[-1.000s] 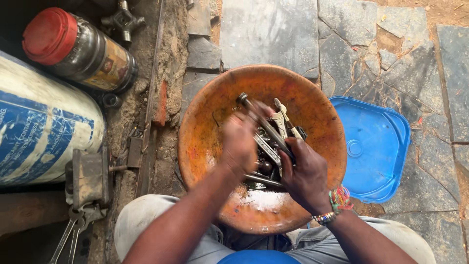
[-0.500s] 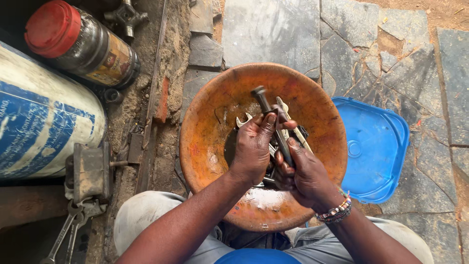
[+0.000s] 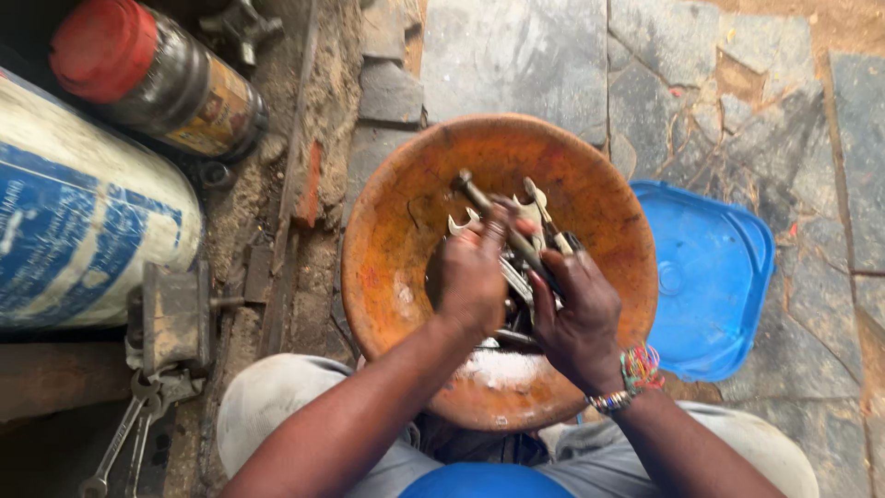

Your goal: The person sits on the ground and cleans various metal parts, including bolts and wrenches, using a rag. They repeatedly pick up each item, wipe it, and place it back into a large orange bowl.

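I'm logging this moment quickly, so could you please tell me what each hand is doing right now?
Left hand: closed on a bunch of wrenches over the orange bowl.
Right hand: closed on the same wrenches.

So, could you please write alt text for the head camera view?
Seen from above, a person's left hand and right hand grip a bundle of metal wrenches over a rusty orange bowl. A blue plastic lid lies to its right, a red-capped bottle at upper left.

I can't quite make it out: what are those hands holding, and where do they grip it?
Both hands, left hand and right hand, clutch a bundle of metal tools around its middle, over the orange bowl.
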